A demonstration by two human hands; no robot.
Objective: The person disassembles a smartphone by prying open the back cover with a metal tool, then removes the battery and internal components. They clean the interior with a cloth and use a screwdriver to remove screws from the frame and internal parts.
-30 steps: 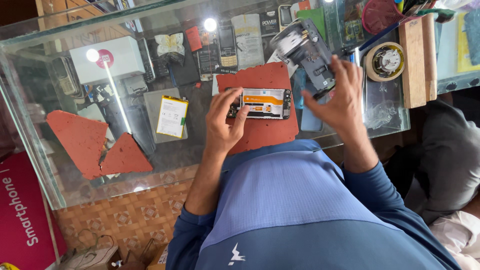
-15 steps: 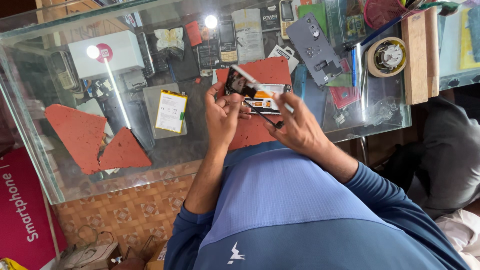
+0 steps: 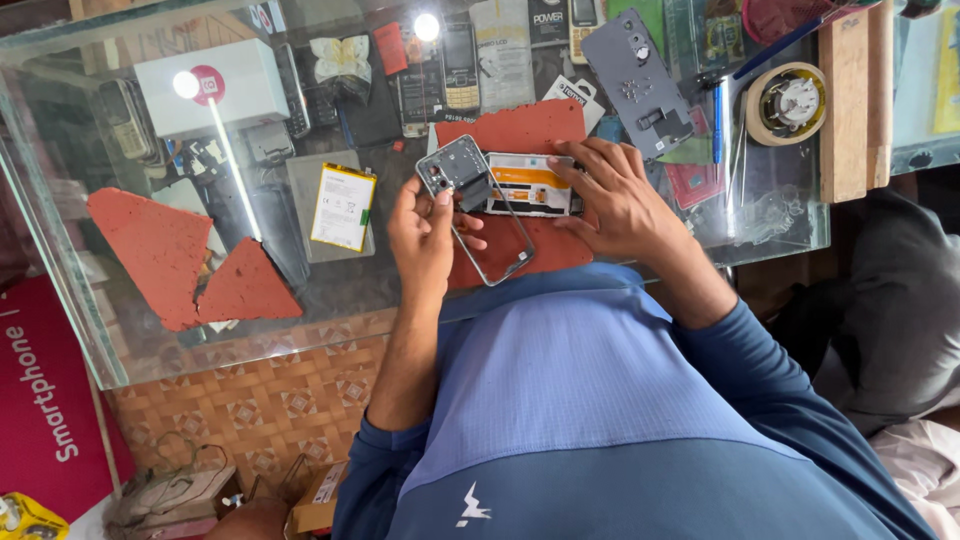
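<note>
Glass counter (image 3: 120, 330), near edge: left hand (image 3: 425, 235) grips a grey phone frame (image 3: 475, 205) (lifted, tilted); right hand (image 3: 615, 205), fingers spread, presses the opened phone (image 3: 530, 185), apparently on a red mat (image 3: 520, 130).

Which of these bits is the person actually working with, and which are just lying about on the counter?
In use:
- left hand lifting the phone frame
- right hand pressing on the opened phone
- red mat under them

Lying about:
- grey back cover
- loose battery
- tape roll
- white box
- red mat scraps
</note>
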